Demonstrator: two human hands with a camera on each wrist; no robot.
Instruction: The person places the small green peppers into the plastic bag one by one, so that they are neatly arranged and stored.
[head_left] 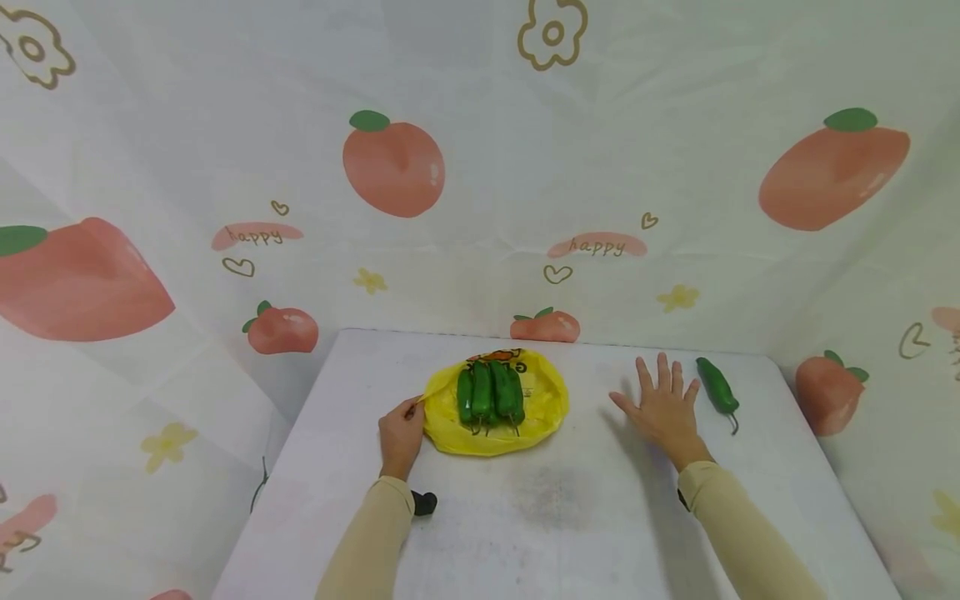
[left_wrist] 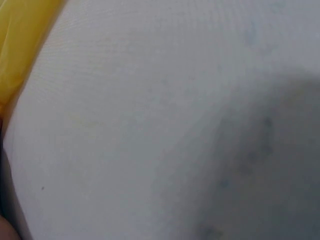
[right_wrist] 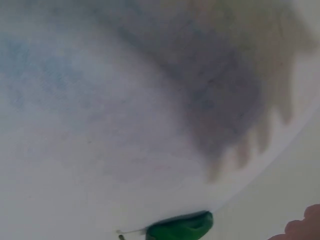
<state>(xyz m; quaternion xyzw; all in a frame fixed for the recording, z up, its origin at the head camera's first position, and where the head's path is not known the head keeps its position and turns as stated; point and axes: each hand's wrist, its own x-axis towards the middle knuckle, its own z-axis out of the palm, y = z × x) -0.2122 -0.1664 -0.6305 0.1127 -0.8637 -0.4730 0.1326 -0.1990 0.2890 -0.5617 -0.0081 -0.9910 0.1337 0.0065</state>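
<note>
Several green peppers (head_left: 491,392) lie side by side, stems toward me, on a flattened yellow plastic bag (head_left: 547,417). My left hand (head_left: 401,435) pinches the bag's left edge between thumb and fingers. In the left wrist view, only a strip of the yellow bag (left_wrist: 20,45) shows in the upper left corner. My right hand (head_left: 664,414) is spread over the right part of the table, fingers straight, holding nothing. Just right of its fingertips lies a single green pepper (head_left: 717,386), also seen as a pepper (right_wrist: 180,227) at the bottom of the right wrist view.
The white table (head_left: 525,533) has a greyish smudge in front of the bag. A fruit-printed white cloth (head_left: 480,275) hangs behind and at both sides. A black strap piece (head_left: 424,503) sticks out at my left cuff.
</note>
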